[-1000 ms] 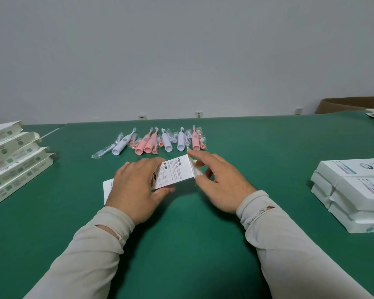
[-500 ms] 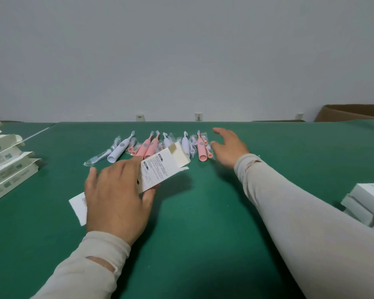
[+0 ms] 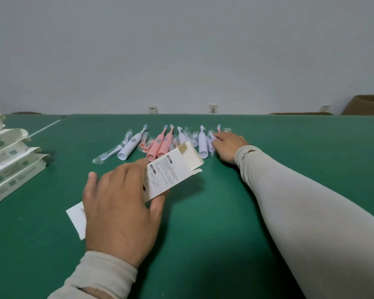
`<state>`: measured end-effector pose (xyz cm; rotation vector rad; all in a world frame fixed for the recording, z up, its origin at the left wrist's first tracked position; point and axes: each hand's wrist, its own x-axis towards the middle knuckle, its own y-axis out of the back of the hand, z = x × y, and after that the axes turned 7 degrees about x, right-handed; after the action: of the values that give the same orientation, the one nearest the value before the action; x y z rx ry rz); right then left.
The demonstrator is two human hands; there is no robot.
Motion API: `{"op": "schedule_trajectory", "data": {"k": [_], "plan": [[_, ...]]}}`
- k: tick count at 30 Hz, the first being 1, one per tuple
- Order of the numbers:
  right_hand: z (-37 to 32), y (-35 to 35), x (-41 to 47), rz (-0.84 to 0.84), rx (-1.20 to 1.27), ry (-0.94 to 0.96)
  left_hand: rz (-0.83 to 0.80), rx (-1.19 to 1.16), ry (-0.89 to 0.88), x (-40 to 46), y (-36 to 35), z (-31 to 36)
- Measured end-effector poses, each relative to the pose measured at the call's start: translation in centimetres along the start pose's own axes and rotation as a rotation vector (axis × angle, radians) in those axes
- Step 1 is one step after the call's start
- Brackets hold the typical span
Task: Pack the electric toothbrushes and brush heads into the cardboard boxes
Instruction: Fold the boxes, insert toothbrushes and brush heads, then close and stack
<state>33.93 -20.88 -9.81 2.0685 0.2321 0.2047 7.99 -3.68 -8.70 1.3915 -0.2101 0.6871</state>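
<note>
A stack of flattened cartons (image 3: 8, 160) lies at the table's (image 3: 203, 234) left edge; the left hand (image 3: 119, 203) grips an open white carton (image 3: 171, 171), its long axis slanting up-right, open flap end toward the toothbrushes (image 3: 163, 143), which lie heads pointing away; the right hand (image 3: 229, 145) rests on the row's right end, fingers curled over a pink one, grasp unclear.

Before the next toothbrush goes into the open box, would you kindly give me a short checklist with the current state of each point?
1. White printed cardboard box held by the left hand: ok.
2. Box end flap open and facing the toothbrushes: ok.
3. Right hand at the right end of the row, on the pink toothbrush: ok.
4. Firm grip on that toothbrush: cannot tell, fingers hide it.
5. Box interior empty: cannot tell.
6. Bagged brush head picked up too: cannot tell.
</note>
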Motion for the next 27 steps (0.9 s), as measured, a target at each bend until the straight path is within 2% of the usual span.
{"op": "schedule_trajectory", "data": {"k": [4,9,16,19,22,25,27], "plan": [[0.1,0.4,-3.1,0.026,0.011,-0.050,0.003,0.005,-0.021,0.0,0.2,0.0],[0.0,0.9,-11.8,0.045,0.012,-0.048,-0.040,0.039,-0.089,-0.1,1.0,0.5],[-0.4,1.4,-25.1,-0.043,-0.031,0.027,-0.116,0.005,-0.281,-1.8,2.0,1.3],[0.1,2.2,-26.2,-0.034,-0.021,0.025,-0.141,-0.021,-0.332,-2.7,2.2,1.7],[0.6,2.8,-26.1,0.045,-0.008,0.027,-0.137,-0.043,-0.323,-3.0,2.3,1.6],[0.5,3.0,-26.0,0.187,-0.125,0.050,-0.148,-0.052,-0.310,-2.8,2.1,1.1],[0.3,2.9,-25.9,0.206,-0.202,0.057,-0.162,-0.044,-0.317,-2.6,1.9,1.0]]}}
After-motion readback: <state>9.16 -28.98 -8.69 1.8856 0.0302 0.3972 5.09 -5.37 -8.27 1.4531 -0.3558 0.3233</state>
